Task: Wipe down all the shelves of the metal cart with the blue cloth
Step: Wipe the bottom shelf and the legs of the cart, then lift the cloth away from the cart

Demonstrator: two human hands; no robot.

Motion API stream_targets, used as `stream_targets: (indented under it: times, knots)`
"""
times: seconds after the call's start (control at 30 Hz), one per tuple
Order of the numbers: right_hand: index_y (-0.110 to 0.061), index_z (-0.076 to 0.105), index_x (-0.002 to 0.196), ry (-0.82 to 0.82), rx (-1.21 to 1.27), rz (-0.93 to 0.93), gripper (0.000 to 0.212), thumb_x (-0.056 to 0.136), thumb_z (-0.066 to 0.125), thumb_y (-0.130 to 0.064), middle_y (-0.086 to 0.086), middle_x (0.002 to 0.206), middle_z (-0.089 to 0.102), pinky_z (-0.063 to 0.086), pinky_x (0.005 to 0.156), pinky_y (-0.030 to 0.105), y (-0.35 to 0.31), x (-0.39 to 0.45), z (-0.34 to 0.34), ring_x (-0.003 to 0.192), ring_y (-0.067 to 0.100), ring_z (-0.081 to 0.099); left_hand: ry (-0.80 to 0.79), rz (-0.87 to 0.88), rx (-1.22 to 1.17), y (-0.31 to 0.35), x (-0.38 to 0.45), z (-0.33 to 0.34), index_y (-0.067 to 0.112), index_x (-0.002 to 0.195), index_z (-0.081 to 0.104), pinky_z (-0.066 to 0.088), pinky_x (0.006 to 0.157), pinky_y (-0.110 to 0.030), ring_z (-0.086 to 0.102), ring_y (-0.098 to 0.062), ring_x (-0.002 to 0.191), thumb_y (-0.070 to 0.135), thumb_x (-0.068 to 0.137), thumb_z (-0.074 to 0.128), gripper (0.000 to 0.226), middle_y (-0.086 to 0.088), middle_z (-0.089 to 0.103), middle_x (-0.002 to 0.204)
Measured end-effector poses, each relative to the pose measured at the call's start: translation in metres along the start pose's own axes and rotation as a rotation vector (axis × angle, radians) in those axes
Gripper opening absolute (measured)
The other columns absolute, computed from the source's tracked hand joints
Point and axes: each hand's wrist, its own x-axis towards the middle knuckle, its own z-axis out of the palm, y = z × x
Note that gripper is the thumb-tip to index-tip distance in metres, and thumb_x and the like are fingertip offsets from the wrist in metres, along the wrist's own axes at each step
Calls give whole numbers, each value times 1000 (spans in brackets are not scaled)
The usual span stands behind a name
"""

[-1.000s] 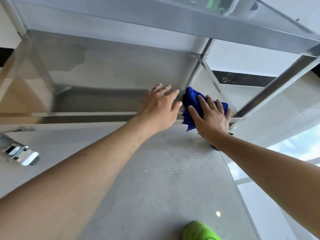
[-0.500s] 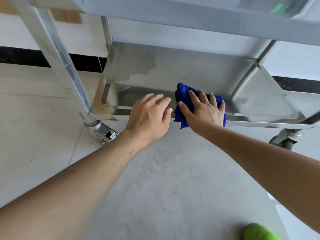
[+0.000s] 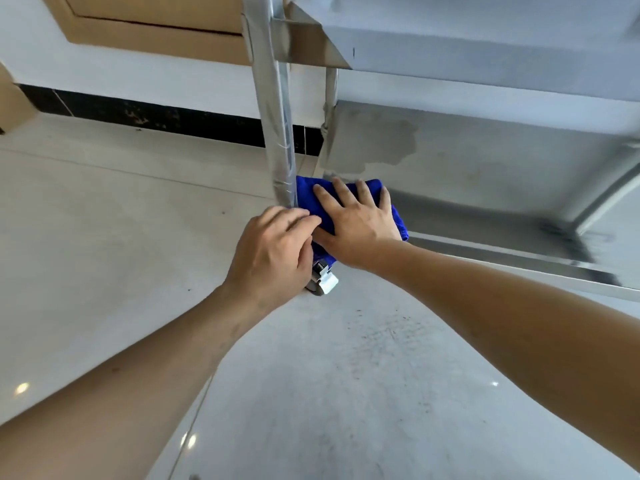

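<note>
- The blue cloth (image 3: 349,202) was pressed flat under the right hand (image 3: 356,220), fingers spread across it, not pinched.
- The left hand (image 3: 273,251) was laid just beside it, fingers curled loosely and touching the cloth's edge; nothing was seen gripped.
- The cloth was found at the left front corner of the cart's bottom shelf (image 3: 485,174), against the upright post (image 3: 277,133).
- A caster wheel (image 3: 323,280) was seen beneath the corner, on the pale floor (image 3: 104,237).

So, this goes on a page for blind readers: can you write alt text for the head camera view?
A right hand presses a blue cloth flat on the bottom shelf of a metal cart, beside its leg. The left hand rests beside it, above a wheel.
</note>
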Motion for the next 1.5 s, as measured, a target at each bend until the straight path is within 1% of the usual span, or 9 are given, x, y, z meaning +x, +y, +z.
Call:
stream_targets:
  times: [0.1,0.23,0.33,0.43,0.63,0.97,1.2,1.33,1.5]
  knots:
    - [-36,20,157,-2,-5,-84,73,94,41,-67,0,166,23,10,119,64,4,-9,1,151,37,16,64,-117,-9,9,-8,-5,6,115,68,51,88,-38,61,-28,101,8,89,52,31,-10,70,114]
    - [-31,41,152,0,152,-151,61,94,61,-24,-2,156,44,24,117,58,18,-37,-15,144,34,33,16,-330,-54,39,-23,-19,12,112,68,50,85,-36,60,-26,99,9,87,52,31,-3,71,110]
    - [-32,61,136,-98,347,-103,53,89,62,-7,-3,122,69,48,85,37,20,-55,-48,107,28,61,-62,-443,-68,67,-23,-45,11,107,70,52,80,-39,62,-29,95,8,86,55,26,-4,72,107]
    - [-42,63,129,-298,374,-47,50,91,60,-9,-10,102,72,49,66,29,13,-74,-90,84,21,65,-135,-503,-49,91,-13,-83,13,111,68,52,80,-40,61,-29,93,11,85,55,29,-4,72,107]
    - [-42,66,111,-419,567,82,35,92,55,-15,-9,75,71,59,69,38,-8,-115,-202,75,18,70,-211,-583,-78,133,16,-188,15,108,68,52,76,-38,61,-28,90,18,89,55,23,-1,71,102]
    - [-37,67,116,-453,773,208,30,92,60,-20,-10,79,74,61,74,39,-50,-170,-420,79,11,68,-339,-562,-53,198,98,-399,14,114,64,51,83,-38,60,-27,99,24,91,53,27,-2,70,108]
    - [-34,67,112,-380,928,265,24,91,61,-22,-11,77,74,60,71,34,-60,-188,-564,75,10,70,-370,-424,18,234,187,-525,12,107,61,51,79,-41,58,-28,95,26,93,50,23,-4,67,102]
    - [-42,63,96,-266,1099,371,15,92,62,-28,-14,76,74,48,50,14,-38,-193,-637,67,1,68,-288,-348,37,260,253,-566,12,112,62,51,86,-44,58,-29,102,30,94,48,28,-6,67,109]
    - [-38,64,102,-59,1233,490,11,95,61,-31,-16,82,76,56,60,21,17,-200,-714,78,2,72,-304,-181,34,314,341,-583,14,133,55,43,101,-44,50,-30,123,34,96,48,43,-9,58,134]
